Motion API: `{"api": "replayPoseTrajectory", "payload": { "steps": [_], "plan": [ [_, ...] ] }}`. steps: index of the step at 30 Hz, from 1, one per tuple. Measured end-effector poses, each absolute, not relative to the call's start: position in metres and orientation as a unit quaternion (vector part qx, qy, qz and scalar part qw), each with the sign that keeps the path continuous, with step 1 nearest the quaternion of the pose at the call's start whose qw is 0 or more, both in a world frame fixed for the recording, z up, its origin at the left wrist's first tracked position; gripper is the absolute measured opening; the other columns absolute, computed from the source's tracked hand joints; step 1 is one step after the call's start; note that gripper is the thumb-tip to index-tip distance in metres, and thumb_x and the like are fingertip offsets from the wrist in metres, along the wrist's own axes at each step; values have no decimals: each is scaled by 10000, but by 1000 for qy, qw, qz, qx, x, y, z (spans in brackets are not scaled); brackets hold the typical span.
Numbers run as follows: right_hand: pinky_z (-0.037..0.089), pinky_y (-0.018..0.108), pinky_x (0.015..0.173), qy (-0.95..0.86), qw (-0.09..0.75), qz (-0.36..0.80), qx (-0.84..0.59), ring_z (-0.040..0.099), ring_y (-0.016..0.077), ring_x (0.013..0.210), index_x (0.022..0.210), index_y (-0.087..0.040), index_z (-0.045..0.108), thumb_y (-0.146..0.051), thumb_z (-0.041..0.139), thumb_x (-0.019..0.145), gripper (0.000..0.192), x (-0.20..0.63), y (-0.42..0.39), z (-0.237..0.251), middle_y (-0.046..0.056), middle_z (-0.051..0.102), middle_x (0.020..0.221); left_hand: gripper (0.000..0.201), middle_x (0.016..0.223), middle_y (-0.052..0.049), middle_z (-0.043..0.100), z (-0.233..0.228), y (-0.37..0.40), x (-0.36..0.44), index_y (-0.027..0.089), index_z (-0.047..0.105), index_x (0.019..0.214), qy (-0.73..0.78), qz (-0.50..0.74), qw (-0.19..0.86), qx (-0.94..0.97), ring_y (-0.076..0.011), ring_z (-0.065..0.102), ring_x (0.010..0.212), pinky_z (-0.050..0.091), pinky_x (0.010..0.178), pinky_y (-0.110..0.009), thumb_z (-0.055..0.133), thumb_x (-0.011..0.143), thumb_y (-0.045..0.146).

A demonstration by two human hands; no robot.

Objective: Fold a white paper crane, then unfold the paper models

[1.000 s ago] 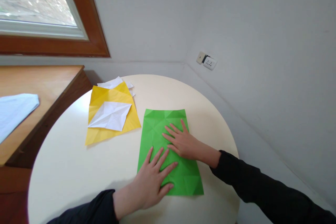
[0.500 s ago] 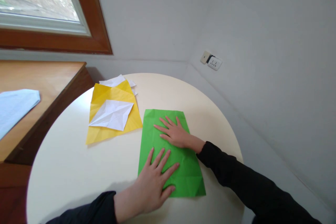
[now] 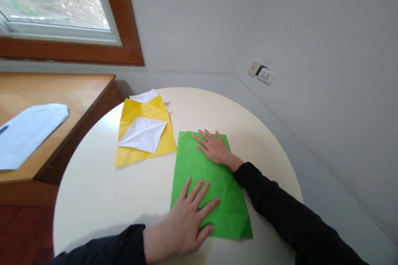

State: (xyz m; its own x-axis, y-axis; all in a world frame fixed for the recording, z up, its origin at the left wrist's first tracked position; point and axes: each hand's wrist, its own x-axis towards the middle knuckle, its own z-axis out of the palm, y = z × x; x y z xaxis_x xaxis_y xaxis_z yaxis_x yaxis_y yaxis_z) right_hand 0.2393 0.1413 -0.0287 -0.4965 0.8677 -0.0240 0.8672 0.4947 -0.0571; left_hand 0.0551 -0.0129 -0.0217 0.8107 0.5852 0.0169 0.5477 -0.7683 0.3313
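Green paper (image 3: 205, 174), creased all over with fold lines, lies flat on the round cream bench (image 3: 102, 190), a little toward 4 o'clock of the bench's middle, its long sides running from 6 o'clock up to 12 o'clock. The left hand (image 3: 186, 219) rests palm down on the sheet's corner at 7 o'clock, the heel of the hand off the paper on the bench; its fingers (image 3: 202, 190) are spread wide and flat, gripping nothing. The right hand (image 3: 216, 149) presses flat on the sheet's far end at 1 o'clock, close to the top edge, its fingers also splayed and pointing toward 10 o'clock, holding nothing. Both arms wear dark sleeves.

Just beside the green sheet, at its 10 o'clock, lies a creased yellow sheet (image 3: 137, 153) with a folded white paper (image 3: 143, 134) on top of it. More white paper (image 3: 149, 96) sticks out from under the yellow sheet at its 12 o'clock edge.

At 9 o'clock a wooden desk (image 3: 62, 91) adjoins the round bench and carries a pale blue sheet (image 3: 27, 132). A wood-framed window (image 3: 124, 29) sits above it at 11 o'clock, and a wall socket (image 3: 263, 74) shows at 2 o'clock.
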Motion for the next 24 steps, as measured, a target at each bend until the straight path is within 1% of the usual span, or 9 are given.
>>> {"api": "replayPoseTrajectory", "payload": {
  "steps": [4,7,10,12,15,17,20,22,24],
  "plan": [
    [103,616,1061,-862,12,33,-505,149,270,1380,1410,-361,214,-479,164,944,484,240,142,-32,25,194,1507,562,1499,-132,170,-20,-21,51,278,203,1425,302,65,171,936,-302,103,1379,117,1073,-598,337,909,453],
    [100,620,1062,-864,15,33,-503,154,266,1379,1411,-353,217,-492,154,941,495,240,144,-34,21,201,1503,541,1484,-154,205,-12,-26,45,260,245,1413,303,61,191,932,-294,138,1373,151,1071,-590,338,912,443],
    [104,616,1065,-864,20,30,-503,158,259,1379,1412,-336,223,-503,139,937,510,241,145,-37,22,203,1501,489,1456,-152,288,-1,-32,35,241,338,1371,299,56,223,926,-286,230,1351,190,1075,-562,365,911,404],
    [111,612,1067,-862,24,31,-505,157,253,1380,1411,-339,224,-518,136,933,518,242,146,-39,18,199,1502,418,1413,-119,391,3,-36,28,238,433,1307,300,72,251,918,-259,322,1318,212,1089,-518,394,906,348],
    [111,600,1074,-860,25,38,-508,157,247,1380,1409,-346,222,-538,132,926,528,243,146,-40,10,199,1502,313,1271,-75,561,3,-37,14,223,556,1162,346,163,289,878,-182,483,1205,312,1079,-373,426,877,242],
    [104,593,1078,-860,21,41,-509,154,245,1380,1409,-346,221,-541,129,924,530,243,146,-39,8,194,1503,280,1215,-82,598,2,-28,0,212,592,1081,419,255,286,823,-164,541,1132,438,970,-289,414,864,209],
    [87,588,1082,-857,14,47,-513,144,242,1382,1411,-344,215,-547,119,922,538,242,146,-36,8,178,1505,239,1108,-85,646,6,4,-32,212,631,960,503,368,255,740,-197,591,1034,464,917,-350,418,855,244],
    [77,584,1085,-855,10,49,-516,138,243,1383,1412,-342,214,-549,116,921,542,241,145,-35,9,173,1506,210,1041,-93,661,13,33,-61,201,644,903,564,438,236,659,-236,583,1014,442,920,-397,492,807,308],
    [75,579,1088,-855,7,49,-517,137,244,1383,1412,-341,216,-545,120,922,539,241,145,-34,7,172,1506,196,1012,-90,657,21,61,-90,186,650,837,639,467,292,536,-248,571,997,444,891,-381,554,739,326]
  ]
}}
